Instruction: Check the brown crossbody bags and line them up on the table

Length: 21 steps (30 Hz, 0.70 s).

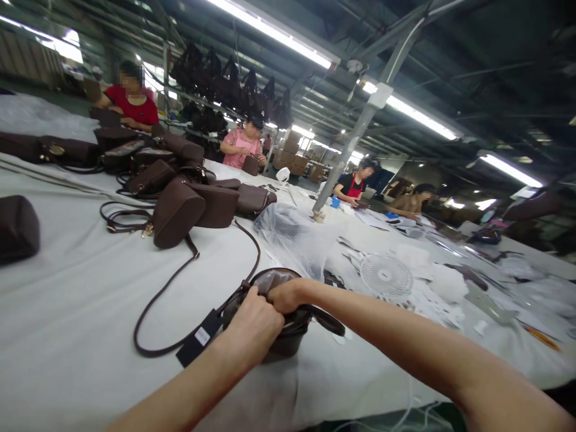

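Note:
A small dark brown handbag (288,343) stands open on the white-covered table in front of me. My left hand (256,321) is closed on its near rim, by the base of the strap. Reaching into the bag's mouth is my right hand (288,295), its fingers hidden inside. Some clear plastic (272,279) shows in the opening. The long thin strap (146,309) loops out to the left over the cloth. A black hang tag (198,339) with a white label lies beside the bag at the left.
Finished-looking brown bags (216,204) are heaped at the back left. Crumpled clear plastic (297,237) lies just beyond my hands. A white fan (386,275) and paper scraps are to the right. A slanting post (346,150) rises from the table. Several co-workers sit along the far side.

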Motion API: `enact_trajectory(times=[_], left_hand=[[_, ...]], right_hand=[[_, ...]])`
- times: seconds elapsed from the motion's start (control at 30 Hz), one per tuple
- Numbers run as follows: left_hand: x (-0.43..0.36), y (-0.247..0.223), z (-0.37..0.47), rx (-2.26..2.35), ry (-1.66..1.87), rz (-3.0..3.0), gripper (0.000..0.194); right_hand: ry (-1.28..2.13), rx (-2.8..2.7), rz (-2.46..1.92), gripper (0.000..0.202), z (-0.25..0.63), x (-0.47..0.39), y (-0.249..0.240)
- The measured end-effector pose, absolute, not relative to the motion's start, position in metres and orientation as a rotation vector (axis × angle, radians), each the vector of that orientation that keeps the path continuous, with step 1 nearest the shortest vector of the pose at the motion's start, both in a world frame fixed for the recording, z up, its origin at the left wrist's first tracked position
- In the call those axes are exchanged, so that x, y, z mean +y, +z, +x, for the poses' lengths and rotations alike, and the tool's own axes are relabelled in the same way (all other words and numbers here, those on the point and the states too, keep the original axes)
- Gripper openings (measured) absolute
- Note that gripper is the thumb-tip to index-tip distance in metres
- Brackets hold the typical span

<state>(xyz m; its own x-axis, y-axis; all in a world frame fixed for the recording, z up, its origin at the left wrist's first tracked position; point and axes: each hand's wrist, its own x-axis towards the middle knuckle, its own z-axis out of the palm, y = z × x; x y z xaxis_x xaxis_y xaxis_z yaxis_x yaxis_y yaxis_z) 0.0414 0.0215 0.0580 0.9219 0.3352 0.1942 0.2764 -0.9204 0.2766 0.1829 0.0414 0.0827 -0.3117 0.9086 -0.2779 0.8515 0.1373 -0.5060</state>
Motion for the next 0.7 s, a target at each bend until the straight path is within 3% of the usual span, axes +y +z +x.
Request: enact_trajectory(times=[0.1, 0.2, 0.27, 0.33, 0.4, 0.47, 0.7], left_hand=[[0.027, 0.066, 0.04, 0.438, 0.204, 2.972, 0.019], [0.03, 0.074, 0.038, 0.438, 0.209, 3.019, 0.013], [0.029, 0.083, 0.036, 0.461, 0.174, 3.03, 0.01], [0.025, 0.093, 0.036, 0.481, 0.168, 3.007, 0.013], [0.019, 0.102, 0.037, 0.509, 0.259, 2.962, 0.02], [0.016, 0.106, 0.04, 0.565, 0.426, 2.921, 0.026], [0.024, 0.087, 0.049, 0.734, 0.745, 2.834, 0.017]], right_hand=[[0.959, -2.432, -1.827, 0.02, 0.194, 0.025, 0.131], [0.579, -2.425, -2.064, 0.016, 0.212, -0.007, 0.167], [0.36, -2.392, -2.351, 0.024, 0.224, -0.033, 0.171], [0.338, -2.4, -2.449, 0.017, 0.234, -0.055, 0.161], [0.337, -2.363, -2.268, 0.004, 0.239, -0.069, 0.149], [0.296, -2.187, -2.008, 0.011, 0.238, -0.074, 0.142], [0.376, -1.853, -1.563, 0.003, 0.211, -0.048, 0.136]])
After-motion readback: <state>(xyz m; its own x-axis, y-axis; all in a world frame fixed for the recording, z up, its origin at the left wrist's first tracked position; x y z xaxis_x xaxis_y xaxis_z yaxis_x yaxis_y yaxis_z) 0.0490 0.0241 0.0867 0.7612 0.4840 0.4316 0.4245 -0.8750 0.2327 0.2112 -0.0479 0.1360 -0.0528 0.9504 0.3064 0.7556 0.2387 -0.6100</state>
